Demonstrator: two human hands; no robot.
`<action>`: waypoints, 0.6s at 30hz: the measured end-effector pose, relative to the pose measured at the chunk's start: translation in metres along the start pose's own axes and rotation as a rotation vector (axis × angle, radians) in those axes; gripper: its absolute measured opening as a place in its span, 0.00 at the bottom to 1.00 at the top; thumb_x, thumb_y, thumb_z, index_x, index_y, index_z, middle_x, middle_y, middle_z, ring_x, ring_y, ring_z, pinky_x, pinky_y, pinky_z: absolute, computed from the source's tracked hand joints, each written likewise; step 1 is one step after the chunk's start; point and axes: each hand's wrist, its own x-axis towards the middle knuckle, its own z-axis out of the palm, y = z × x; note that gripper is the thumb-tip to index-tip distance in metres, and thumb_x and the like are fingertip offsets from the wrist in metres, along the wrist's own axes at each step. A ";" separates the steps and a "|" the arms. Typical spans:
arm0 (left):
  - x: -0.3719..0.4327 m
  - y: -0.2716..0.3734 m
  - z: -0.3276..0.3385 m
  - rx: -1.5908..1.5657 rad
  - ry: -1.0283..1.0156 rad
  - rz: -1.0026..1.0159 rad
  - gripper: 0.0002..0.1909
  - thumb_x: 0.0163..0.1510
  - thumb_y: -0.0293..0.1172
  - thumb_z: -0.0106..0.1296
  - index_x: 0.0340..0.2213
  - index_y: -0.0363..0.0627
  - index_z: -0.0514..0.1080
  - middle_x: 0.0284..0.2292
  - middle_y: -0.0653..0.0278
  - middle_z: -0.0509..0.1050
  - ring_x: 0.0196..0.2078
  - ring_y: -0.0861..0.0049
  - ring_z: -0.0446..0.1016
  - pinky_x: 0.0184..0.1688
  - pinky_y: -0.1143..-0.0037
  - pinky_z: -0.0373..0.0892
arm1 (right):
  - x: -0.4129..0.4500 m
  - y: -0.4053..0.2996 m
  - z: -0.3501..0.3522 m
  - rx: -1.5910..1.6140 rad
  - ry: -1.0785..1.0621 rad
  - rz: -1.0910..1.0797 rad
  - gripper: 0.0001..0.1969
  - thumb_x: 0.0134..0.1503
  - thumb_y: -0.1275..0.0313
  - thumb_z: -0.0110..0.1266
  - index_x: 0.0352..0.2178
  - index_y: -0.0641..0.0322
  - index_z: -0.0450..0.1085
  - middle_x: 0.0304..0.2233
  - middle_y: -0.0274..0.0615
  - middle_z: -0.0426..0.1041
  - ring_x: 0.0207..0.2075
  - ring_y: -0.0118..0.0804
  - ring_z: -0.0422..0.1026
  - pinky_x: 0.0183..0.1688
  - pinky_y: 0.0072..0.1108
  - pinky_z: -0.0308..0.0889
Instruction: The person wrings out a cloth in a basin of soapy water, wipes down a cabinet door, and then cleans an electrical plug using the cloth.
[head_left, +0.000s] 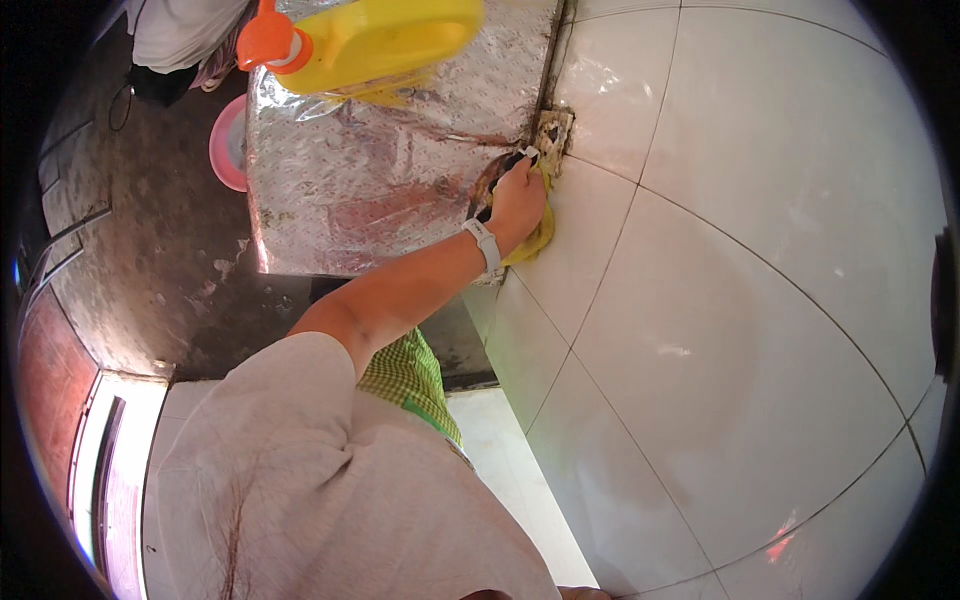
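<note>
My left hand (519, 196), with a pale band on its wrist, is closed on a yellow cloth (537, 238) at the right edge of a table with a shiny, stained plastic cover (360, 165). A small white piece (531, 152) shows at the fingertips; whether the hand holds it too is unclear. A dark patch or object (495, 187) lies beside the hand. Just above is a dirty, worn block (553, 139) against the tiled wall. A yellow plastic bottle with an orange pump top (390, 37) is at the upper part of the table. My right hand is out of view.
White tiles (675, 285) run along the right side. A pink basin (226, 142) is by the table's left edge, above a dark, worn floor (165, 247). Pale clothing (184, 30), possibly a person's, is at the upper left. Green checked fabric (409, 375) hangs below my arm.
</note>
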 end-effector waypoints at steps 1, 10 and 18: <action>-0.001 0.001 0.000 -0.067 -0.016 -0.055 0.10 0.52 0.28 0.37 0.32 0.32 0.62 0.22 0.45 0.66 0.24 0.58 0.66 0.27 0.69 0.61 | 0.000 0.002 -0.003 -0.010 0.002 0.008 0.18 0.56 0.62 0.48 0.15 0.55 0.57 0.13 0.27 0.53 0.14 0.24 0.51 0.14 0.17 0.48; -0.033 0.008 -0.001 0.059 -0.006 0.277 0.15 0.53 0.30 0.38 0.40 0.33 0.63 0.31 0.41 0.68 0.35 0.47 0.67 0.36 0.63 0.63 | 0.008 -0.009 0.000 0.020 -0.007 -0.031 0.20 0.55 0.64 0.49 0.11 0.55 0.56 0.11 0.30 0.55 0.13 0.25 0.53 0.15 0.18 0.49; -0.026 0.006 -0.002 0.040 -0.071 0.191 0.12 0.54 0.29 0.38 0.36 0.33 0.63 0.17 0.51 0.63 0.19 0.66 0.65 0.23 0.71 0.59 | 0.009 -0.009 0.002 0.044 -0.002 -0.065 0.20 0.55 0.66 0.49 0.11 0.57 0.57 0.11 0.30 0.55 0.13 0.26 0.53 0.15 0.19 0.49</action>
